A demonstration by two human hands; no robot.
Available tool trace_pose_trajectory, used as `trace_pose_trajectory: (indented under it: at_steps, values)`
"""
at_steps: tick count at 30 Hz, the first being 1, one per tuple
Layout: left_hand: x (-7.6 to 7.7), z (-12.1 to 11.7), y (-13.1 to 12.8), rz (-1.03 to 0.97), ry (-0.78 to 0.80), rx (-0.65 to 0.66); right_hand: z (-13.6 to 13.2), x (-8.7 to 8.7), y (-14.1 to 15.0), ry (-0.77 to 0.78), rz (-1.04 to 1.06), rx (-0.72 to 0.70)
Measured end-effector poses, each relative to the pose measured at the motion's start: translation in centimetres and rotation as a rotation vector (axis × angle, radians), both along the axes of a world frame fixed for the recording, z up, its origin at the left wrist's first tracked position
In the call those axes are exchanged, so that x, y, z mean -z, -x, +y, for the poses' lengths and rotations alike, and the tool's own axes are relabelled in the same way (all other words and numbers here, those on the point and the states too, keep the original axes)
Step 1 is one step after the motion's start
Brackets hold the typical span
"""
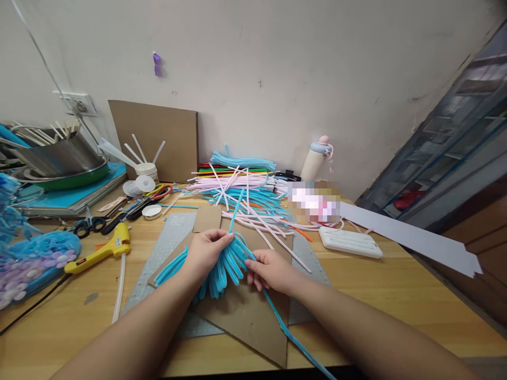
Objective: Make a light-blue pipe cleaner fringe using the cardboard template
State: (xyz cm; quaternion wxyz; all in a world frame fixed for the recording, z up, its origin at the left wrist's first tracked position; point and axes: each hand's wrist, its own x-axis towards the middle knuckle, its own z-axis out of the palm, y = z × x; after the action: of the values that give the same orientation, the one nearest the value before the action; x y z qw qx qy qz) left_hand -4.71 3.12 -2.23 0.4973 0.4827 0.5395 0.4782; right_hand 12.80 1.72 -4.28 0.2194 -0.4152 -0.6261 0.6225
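Note:
My left hand point(206, 249) is closed in a pinch at the top of a fan of looped light-blue pipe cleaners point(226, 269). One blue stem sticks up above those fingertips. Thumb and fingers of my right hand point(270, 270) pinch a blue pipe cleaner point(295, 338) at the right side of the fan. Its long tail runs down past the table's front edge. Beneath both hands lies a brown cardboard sheet point(257, 324), on top of a grey cutting mat point(158, 264). More blue folded stems point(172, 266) show left of my left wrist.
Behind my hands lies a heap of pink and blue pipe cleaners point(245, 192). A yellow glue gun point(101, 253), scissors point(89, 224) and a blue flowered piece point(39, 264) are at left. On the right are a white power bank-like block point(350, 241) and a bottle point(315, 158).

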Motion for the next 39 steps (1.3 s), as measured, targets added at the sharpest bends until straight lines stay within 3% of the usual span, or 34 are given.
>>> trace_pose_trajectory:
  at_steps: [5,14,18,20,24,26,28,30,33,39]
  values:
    - [0.4,-0.1,-0.1,0.011,-0.062,-0.044,0.1,0.3,0.1,0.002,-0.026,0.062]
    - [0.4,-0.1,-0.1,0.056,-0.123,-0.064,-0.5,0.7,0.5,-0.045,-0.058,0.002]
    - [0.1,0.0,0.2,0.166,-0.140,0.042,-0.1,-0.3,-1.0,-0.084,-0.099,-0.078]
    - [-0.1,-0.1,0.2,0.245,-0.137,0.152,0.4,-1.2,-2.2,-0.212,-0.090,-0.009]
    - [-0.5,-0.6,-0.1,0.424,-0.173,0.343,1.2,-2.6,-3.4,-0.661,-0.105,0.363]
    - [-0.5,-0.8,-0.2,0.460,-0.188,0.403,1.2,-2.8,-3.1,-0.772,-0.138,0.309]
    - [-0.4,-1.0,-0.4,0.477,-0.194,0.434,0.8,-2.5,-2.5,-0.731,-0.129,0.154]
    - [-0.4,-1.0,-0.4,0.511,-0.199,0.432,0.4,-2.0,-1.8,-0.604,-0.101,0.090]
    - [-0.6,-1.2,-0.6,0.601,-0.252,0.399,0.1,-1.5,-1.2,-0.432,-0.065,0.132]
    - [-1.4,-1.8,-1.0,0.660,-0.353,0.390,0.1,-1.7,-0.9,-0.244,0.036,0.168]
